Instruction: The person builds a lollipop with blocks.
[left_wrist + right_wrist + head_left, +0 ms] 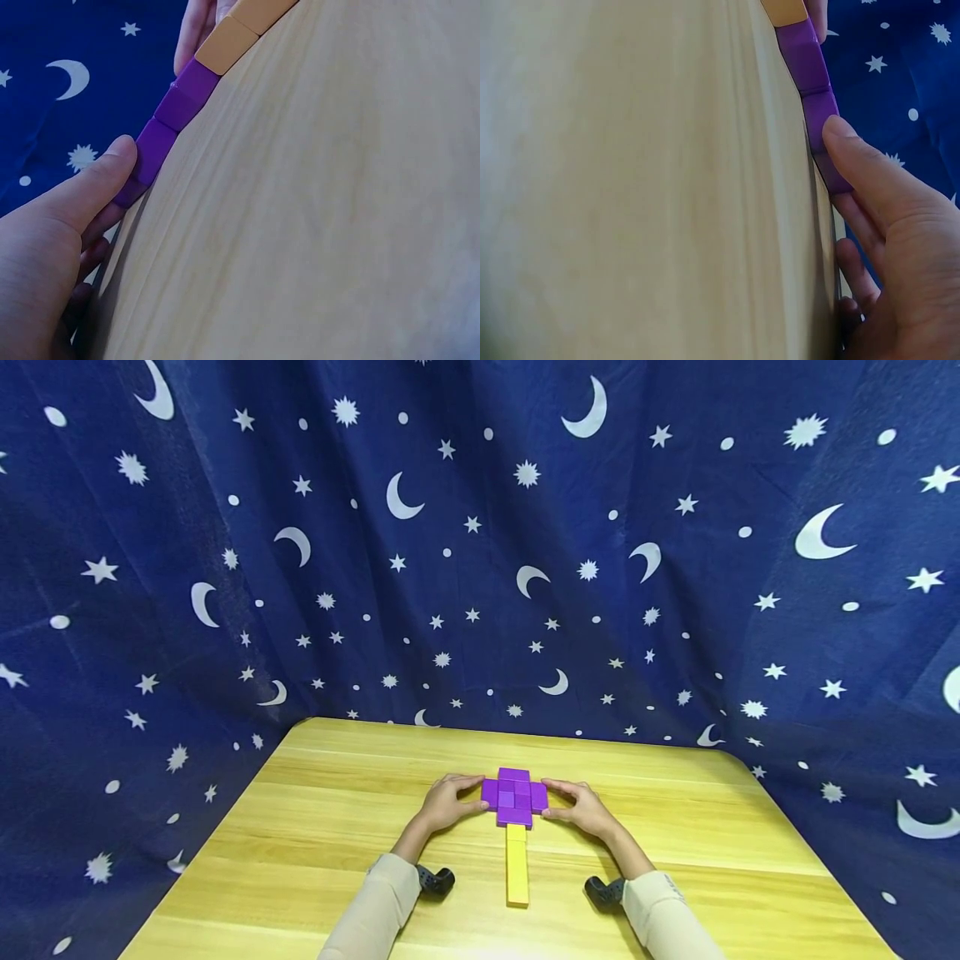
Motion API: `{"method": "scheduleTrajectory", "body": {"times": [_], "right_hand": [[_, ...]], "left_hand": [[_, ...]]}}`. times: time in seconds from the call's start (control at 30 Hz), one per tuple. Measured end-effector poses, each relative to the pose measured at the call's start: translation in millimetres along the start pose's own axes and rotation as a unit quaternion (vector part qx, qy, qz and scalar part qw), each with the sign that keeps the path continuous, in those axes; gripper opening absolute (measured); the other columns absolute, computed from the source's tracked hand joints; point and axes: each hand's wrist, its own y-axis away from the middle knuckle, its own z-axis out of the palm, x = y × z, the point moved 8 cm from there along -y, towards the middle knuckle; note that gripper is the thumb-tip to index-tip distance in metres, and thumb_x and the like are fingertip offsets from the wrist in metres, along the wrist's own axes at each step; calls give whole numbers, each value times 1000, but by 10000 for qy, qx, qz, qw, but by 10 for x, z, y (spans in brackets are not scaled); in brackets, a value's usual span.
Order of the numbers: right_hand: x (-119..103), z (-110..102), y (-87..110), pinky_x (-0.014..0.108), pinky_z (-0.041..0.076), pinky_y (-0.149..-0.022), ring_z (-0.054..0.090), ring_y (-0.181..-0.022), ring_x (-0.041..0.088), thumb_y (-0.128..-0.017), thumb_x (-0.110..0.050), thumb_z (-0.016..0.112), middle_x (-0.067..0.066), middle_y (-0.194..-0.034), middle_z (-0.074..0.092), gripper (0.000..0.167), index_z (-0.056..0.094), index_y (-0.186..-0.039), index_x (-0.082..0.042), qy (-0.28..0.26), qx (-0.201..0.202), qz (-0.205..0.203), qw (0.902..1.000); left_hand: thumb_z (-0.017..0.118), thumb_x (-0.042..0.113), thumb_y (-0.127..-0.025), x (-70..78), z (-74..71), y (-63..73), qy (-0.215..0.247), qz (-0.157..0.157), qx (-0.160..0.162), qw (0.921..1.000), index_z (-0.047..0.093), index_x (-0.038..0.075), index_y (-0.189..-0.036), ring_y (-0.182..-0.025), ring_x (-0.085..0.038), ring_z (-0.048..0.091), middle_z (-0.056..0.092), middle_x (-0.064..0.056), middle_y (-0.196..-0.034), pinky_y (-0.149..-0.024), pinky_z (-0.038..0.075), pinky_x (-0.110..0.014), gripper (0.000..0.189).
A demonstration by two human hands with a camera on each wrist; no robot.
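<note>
Purple blocks form a flat cross on the table, with small square cubes (514,793) at its middle. My left hand (442,806) pinches the left purple block (489,793), thumb at the near end and a finger at the far end. On the opposite side, the right purple block (539,797) is held the same way by my right hand (587,811). In the left wrist view the thumb (120,154) presses against the purple side. A strip of yellow blocks (517,870) runs from the near purple block (514,817) toward me.
The wooden table (315,827) has its far edge against a dark blue curtain (480,568) printed with moons and stars. Black devices are strapped at both wrists, the left one (438,882) and the right one (602,892) standing close over the table beside the yellow strip.
</note>
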Motion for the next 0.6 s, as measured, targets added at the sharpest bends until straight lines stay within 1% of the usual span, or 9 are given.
{"method": "scheduleTrajectory", "body": {"times": [0.17, 0.27, 0.33, 0.37, 0.43, 0.5, 0.53, 0.57, 0.6], "right_hand": [[-16, -16, 8, 49, 30, -102, 42, -122, 35, -76, -17, 76, 17, -127, 54, 60, 53, -127, 4, 105, 34, -47, 9999], [-189, -27, 28, 50, 29, -102, 41, -123, 38, -76, -12, 76, 22, -128, 51, 62, 49, -128, 7, 168, -44, 29, 9998], [-279, -24, 36, 51, 27, -103, 40, -123, 40, -77, -8, 75, 24, -128, 49, 65, 43, -131, 10, 25, -170, 109, 9998], [-301, -24, 39, 52, 26, -103, 40, -122, 41, -77, -6, 74, 26, -129, 48, 67, 41, -132, 11, -69, -218, 183, 9996], [-256, -34, 37, 52, 28, -102, 41, -120, 42, -79, -8, 72, 27, -129, 48, 68, 37, -134, 11, -203, -198, 310, 9991], [-140, -56, 27, 52, 30, -100, 42, -117, 41, -83, -10, 69, 27, -131, 46, 67, 33, -137, 10, -444, -137, 456, 9979], [-76, -78, 24, 50, 33, -99, 44, -115, 40, -84, -12, 68, 27, -131, 46, 67, 33, -137, 9, -545, -47, 562, 9969], [-21, -111, 24, 47, 36, -97, 45, -113, 38, -85, -14, 67, 27, -131, 46, 65, 34, -138, 8, -614, 65, 672, 9958], [16, -152, 25, 43, 38, -96, 47, -112, 37, -87, -16, 66, 27, -130, 46, 64, 34, -138, 7, -627, 153, 758, 9950]], "left_hand": [[67, 45, -81, -17, 21, -10, 142, -253, -169, 9994, 57, 14, -128, -117, -24, 47, 57, -1, -125, -98, 33, -46, 57], [67, 45, -81, -20, 19, -19, 134, -246, -181, 9994, 57, 14, -128, -116, -23, 47, 58, 0, -125, -98, 34, -45, 58], [67, 46, -80, -31, 14, -19, 190, -253, -190, 9993, 56, 14, -129, -116, -24, 47, 57, 0, -126, -98, 33, -45, 60], [68, 45, -80, -38, 14, -21, 334, -266, -207, 9989, 55, 13, -130, -117, -24, 47, 57, 0, -126, -99, 33, -45, 60], [68, 41, -82, -65, 13, -30, 894, -320, -244, 9952, 52, 9, -132, -118, -25, 47, 56, -3, -127, -101, 33, -45, 61], [66, 35, -85, -122, -10, -43, 1594, -474, -204, 9859, 48, 5, -134, -117, -27, 49, 55, -7, -127, -100, 35, -44, 60], [64, 33, -87, -165, -28, -53, 2060, -626, -164, 9764, 47, 3, -134, -116, -27, 50, 55, -9, -127, -100, 37, -42, 58], [61, 31, -89, -217, -58, -60, 2499, -836, -87, 9646, 45, 2, -135, -115, -28, 51, 55, -11, -127, -97, 39, -40, 56], [57, 30, -92, -274, -101, -65, 2950, -1048, 40, 9497, 45, 0, -135, -113, -29, 52, 55, -14, -127, -95, 42, -40, 54]]}}
